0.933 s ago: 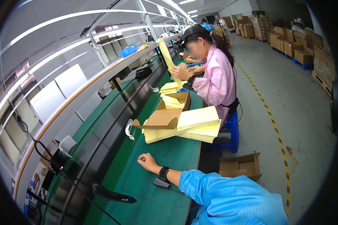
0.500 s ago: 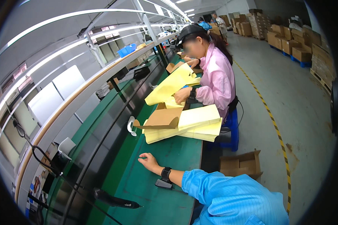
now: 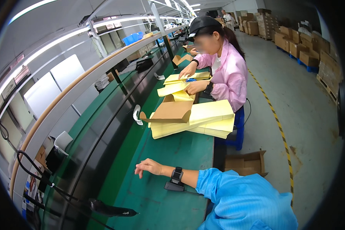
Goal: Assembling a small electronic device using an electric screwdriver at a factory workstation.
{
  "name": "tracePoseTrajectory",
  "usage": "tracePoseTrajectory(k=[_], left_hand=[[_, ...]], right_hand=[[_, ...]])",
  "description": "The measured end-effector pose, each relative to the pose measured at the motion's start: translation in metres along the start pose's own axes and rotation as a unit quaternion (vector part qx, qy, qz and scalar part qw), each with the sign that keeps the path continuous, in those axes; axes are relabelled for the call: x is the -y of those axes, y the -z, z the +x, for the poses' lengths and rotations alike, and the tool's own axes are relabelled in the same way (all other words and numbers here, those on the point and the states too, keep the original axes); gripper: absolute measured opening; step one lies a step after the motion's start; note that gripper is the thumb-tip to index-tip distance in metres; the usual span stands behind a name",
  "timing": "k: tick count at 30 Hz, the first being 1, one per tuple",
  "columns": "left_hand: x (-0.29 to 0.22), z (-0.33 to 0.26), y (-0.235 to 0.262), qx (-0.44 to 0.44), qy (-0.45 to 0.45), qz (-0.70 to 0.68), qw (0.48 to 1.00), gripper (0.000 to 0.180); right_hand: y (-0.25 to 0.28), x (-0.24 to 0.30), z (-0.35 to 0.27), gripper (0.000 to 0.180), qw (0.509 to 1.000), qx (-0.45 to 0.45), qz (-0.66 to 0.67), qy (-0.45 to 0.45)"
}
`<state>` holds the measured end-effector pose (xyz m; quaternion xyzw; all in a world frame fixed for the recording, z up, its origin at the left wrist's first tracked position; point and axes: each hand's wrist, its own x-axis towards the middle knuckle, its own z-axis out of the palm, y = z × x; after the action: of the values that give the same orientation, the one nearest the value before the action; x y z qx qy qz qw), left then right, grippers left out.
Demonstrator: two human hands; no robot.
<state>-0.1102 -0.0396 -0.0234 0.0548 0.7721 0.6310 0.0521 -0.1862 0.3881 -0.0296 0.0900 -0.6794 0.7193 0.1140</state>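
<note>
While a black tool [image 3: 111,210] lies by the bench's [image 3: 172,149] left edge, the right hand [image 3: 149,166] rests on it empty, fingers loosely spread; seemingly a pause between pieces; the yellow card stack [image 3: 203,119] sits further along, needing a long reach; the left hand is unseen.

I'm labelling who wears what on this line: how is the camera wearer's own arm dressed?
One arm shows: a bright blue smooth sleeve down to the forearm, a black wrist strap with a dark cable running off it, and a bare hand with no glove. The other arm is out of view.
</note>
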Motion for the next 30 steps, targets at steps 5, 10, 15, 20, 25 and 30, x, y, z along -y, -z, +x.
tracePoseTrajectory(k=[5,10,15,20,25,30], left_hand=[[0.0,-0.002,0.003,-0.006,0.009,-0.01,1.0,0.041],[0.0,-0.004,0.005,-0.002,0.013,-0.008,1.0,0.041],[-0.003,-0.005,0.003,0.0,0.014,0.003,1.0,0.038],[-0.009,-0.001,-0.006,0.009,0.038,-0.002,0.999,0.035],[0.001,0.0,0.002,0.007,0.046,-0.004,0.999,0.035],[-0.002,-0.003,0.001,0.006,0.04,-0.01,0.999,0.035]], right_hand=[[-0.046,0.051,-0.025,0.058,0.995,-0.051,0.07,0.056],[-0.035,0.062,-0.027,0.039,1.0,-0.005,0.003,0.024],[-0.031,0.05,-0.016,0.064,0.97,0.04,0.2,0.131],[-0.045,0.074,-0.027,0.09,0.809,0.036,0.586,0.026],[-0.063,0.096,-0.032,0.091,0.774,0.043,0.631,0.035],[-0.072,0.112,-0.041,0.091,0.782,0.078,0.616,0.053]])
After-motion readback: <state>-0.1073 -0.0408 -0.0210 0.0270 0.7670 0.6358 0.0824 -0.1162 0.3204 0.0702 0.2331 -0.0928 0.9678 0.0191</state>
